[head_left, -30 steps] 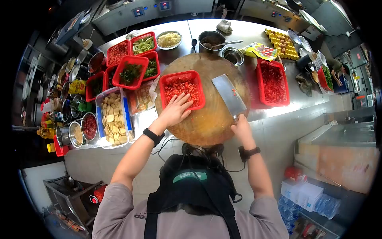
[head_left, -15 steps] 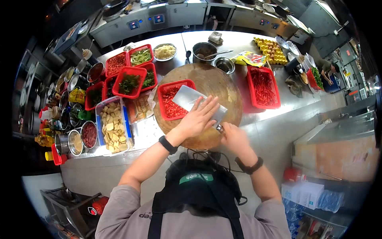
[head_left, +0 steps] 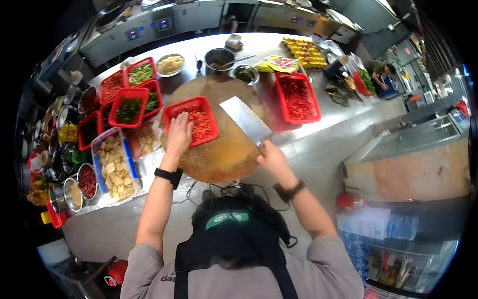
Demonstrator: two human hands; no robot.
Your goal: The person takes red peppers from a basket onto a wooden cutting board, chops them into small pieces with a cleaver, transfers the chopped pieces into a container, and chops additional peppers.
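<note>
My right hand [head_left: 273, 158] is closed around the handle of a cleaver [head_left: 245, 119], whose broad blade lies over the right part of a round wooden chopping board [head_left: 224, 159]. To the left on the board stands a red plastic basket [head_left: 213, 130] of chopped red chillies [head_left: 201, 124]. My left hand [head_left: 179, 133] reaches over the near left rim of this basket, its fingers stretched out onto the chillies. It holds nothing that I can see.
Whole red chillies fill a red basket [head_left: 318, 115] to the right. Left are a tub [head_left: 130, 167] of pale slices and several red baskets of greens. Behind the board stand a metal pot [head_left: 219, 56], a small bowl [head_left: 246, 74] and egg trays [head_left: 304, 52]. A person [head_left: 381, 74] works far right.
My left hand has left the cleaver blade and moved left into the basket of chopped chillies. The cleaver, still in my right hand, has come away from the basket. The view has shifted.
</note>
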